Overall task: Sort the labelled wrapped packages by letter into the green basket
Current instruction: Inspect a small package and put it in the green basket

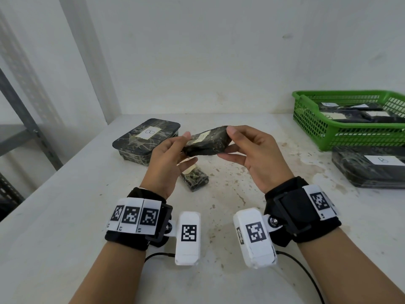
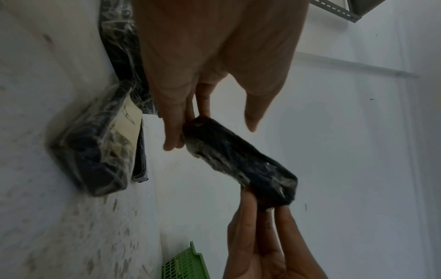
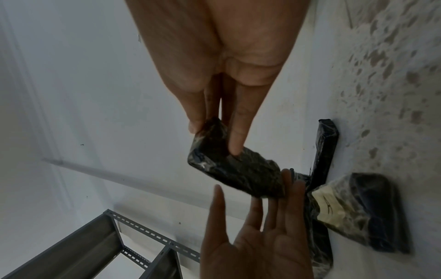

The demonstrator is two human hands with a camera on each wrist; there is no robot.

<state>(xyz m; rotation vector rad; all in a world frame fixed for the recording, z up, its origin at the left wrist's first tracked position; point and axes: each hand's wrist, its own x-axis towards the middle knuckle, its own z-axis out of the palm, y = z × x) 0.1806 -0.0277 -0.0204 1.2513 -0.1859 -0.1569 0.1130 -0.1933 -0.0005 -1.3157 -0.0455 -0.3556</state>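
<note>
At the far left of the surface [image 1: 65,205] sat a large wrapped box [image 1: 145,141], its paper label bearing a handwritten "B". Just right of it, the left hand [image 1: 167,161] supported one end of a small dark wrapped package [image 1: 207,141] with fingers mostly straight and the thumb up against the end; whether it truly gripped was unclear. The right hand [image 1: 252,154] pinched the other end between thumb and fingers, holding the package in the air, its pale label facing up but too blurred to read. Below it on the surface lay another small package [image 1: 194,177], its label partly hidden. At the right, the green basket [image 1: 328,137] already held several packages, beside one more labelled box [image 1: 370,167] with a faint mark.

The plastic wrap looked slick, so a light pinch might let the package slip. A misread label could also send it to the wrong group.
</note>
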